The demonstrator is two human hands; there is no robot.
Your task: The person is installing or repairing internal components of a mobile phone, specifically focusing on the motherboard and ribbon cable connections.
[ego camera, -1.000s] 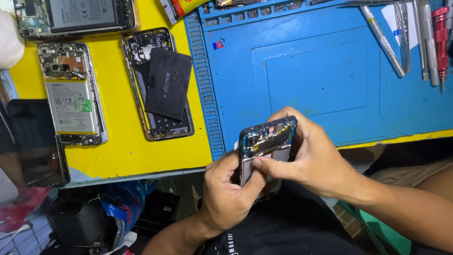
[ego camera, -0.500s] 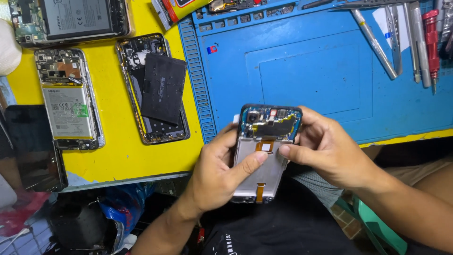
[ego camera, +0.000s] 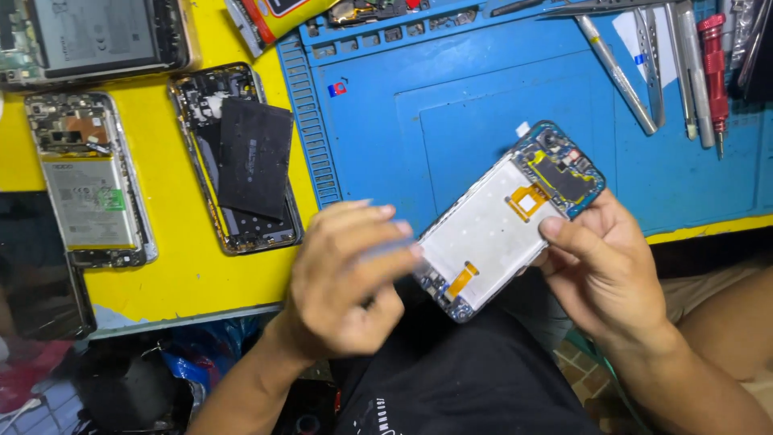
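Note:
An opened phone (ego camera: pixel 491 229) with no back cover lies tilted in my right hand (ego camera: pixel 604 274), which grips its upper right end, thumb on the edge. It shows a white inner plate, orange flex cables and a dark circuit board at the top. The phone hangs over the front edge of the blue work mat (ego camera: pixel 483 80). My left hand (ego camera: pixel 346 290) is blurred beside the phone's lower left edge, fingers curled toward it. A faint bluish streak shows at its fingertips; whether it holds something is unclear.
On the yellow table (ego camera: pixel 185 274) lie an opened phone with a loose black battery (ego camera: pixel 241 161), one with a white battery (ego camera: pixel 88 185), another at top left (ego camera: pixel 88 36) and a black screen panel (ego camera: pixel 36 266). Tweezers (ego camera: pixel 620 72) and a red screwdriver (ego camera: pixel 715 64) rest at the mat's right.
The phone has been turned from upright to a diagonal tilt and moved right. My left hand has let go of it and pulled back to its lower left.

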